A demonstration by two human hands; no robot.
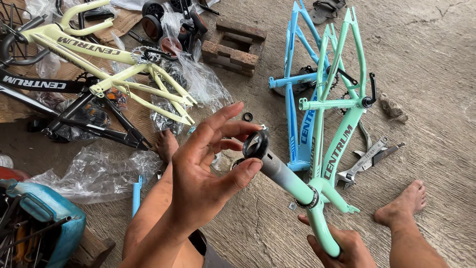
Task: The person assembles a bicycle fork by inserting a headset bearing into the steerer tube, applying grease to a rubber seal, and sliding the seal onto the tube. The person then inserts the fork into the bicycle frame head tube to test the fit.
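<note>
My left hand (208, 159) holds a black ring-shaped bearing cup (256, 144) between thumb and fingers at the top end of a grey steerer tube (277, 171). The tube belongs to a mint green bicycle fork (320, 223), which my right hand (342, 248) grips low down by one leg. A black and silver bearing ring (308, 201) sits at the base of the tube. The fork pokes through a mint green bicycle frame (342, 94) standing on the concrete floor just beyond.
A blue frame (292, 84) stands behind the green one. Yellow (99, 54) and black (64, 109) frames lie left among clear plastic wrap (94, 171). An adjustable wrench (364, 160) lies right, bricks (233, 44) behind, a small black ring (247, 117) on the floor, my bare foot (404, 203) right.
</note>
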